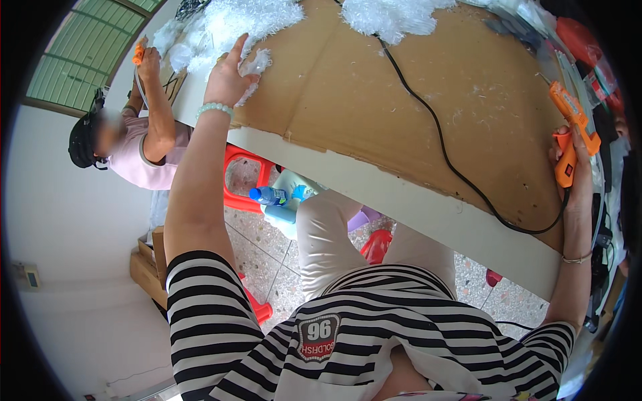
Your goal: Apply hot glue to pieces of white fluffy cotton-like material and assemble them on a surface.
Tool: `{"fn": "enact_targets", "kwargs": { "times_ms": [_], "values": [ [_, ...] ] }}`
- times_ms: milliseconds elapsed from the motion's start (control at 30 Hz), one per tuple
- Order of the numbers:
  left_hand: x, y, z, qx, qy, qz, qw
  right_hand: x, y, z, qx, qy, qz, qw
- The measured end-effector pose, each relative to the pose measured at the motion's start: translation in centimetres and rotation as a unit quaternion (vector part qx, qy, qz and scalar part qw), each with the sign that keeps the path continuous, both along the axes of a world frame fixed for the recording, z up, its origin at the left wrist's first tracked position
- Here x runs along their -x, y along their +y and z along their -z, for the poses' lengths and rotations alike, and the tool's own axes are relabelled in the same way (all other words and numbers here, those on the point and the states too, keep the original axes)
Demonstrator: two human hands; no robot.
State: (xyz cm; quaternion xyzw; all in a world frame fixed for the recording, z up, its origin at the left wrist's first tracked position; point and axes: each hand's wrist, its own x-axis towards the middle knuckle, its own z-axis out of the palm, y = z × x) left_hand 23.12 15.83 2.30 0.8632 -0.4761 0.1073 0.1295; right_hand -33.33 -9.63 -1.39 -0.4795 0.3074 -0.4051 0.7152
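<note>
My left hand [229,79] reaches over the far left part of the cardboard sheet [348,100], its fingers apart. A small tuft of white tinsel [257,62] lies right beside its thumb and fingers; whether they touch it I cannot tell. Just beyond sits a large heap of shiny white tinsel [247,20]. At the right side, my right hand [579,157] is wrapped round the handle of an orange hot glue gun [570,110], its nozzle tilted up to the left. From the handle's base a black cord [441,137] curves across the cardboard.
Another tinsel heap [394,15] lies at the far edge, over the cord. A co-worker [144,150] at the left holds an orange tool [139,52]. Bags and red packages [578,40] crowd the right. Below the white table edge [374,177] are a red stool [234,194] and a blue-capped bottle [269,195].
</note>
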Motion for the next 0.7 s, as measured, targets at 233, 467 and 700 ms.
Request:
{"fn": "enact_targets", "kwargs": {
  "times_ms": [233, 467, 700],
  "values": [
    [-1.5, 0.5, -1.8, 0.150, -0.021, -0.054, 0.987, 0.1, 0.4, -0.3, 0.038, 0.035, -0.017, 0.999],
    [-3.2, 3.8, -3.2, 0.455, 0.168, -0.035, 0.874, -0.5, 0.6, -0.4, 0.038, 0.035, 0.003, 0.999],
    [-2.3, 7.7, -3.8, 0.498, 0.186, -0.049, 0.845, -1.0, 1.0, -0.6, 0.041, 0.038, 0.028, 0.998]
  ]
}}
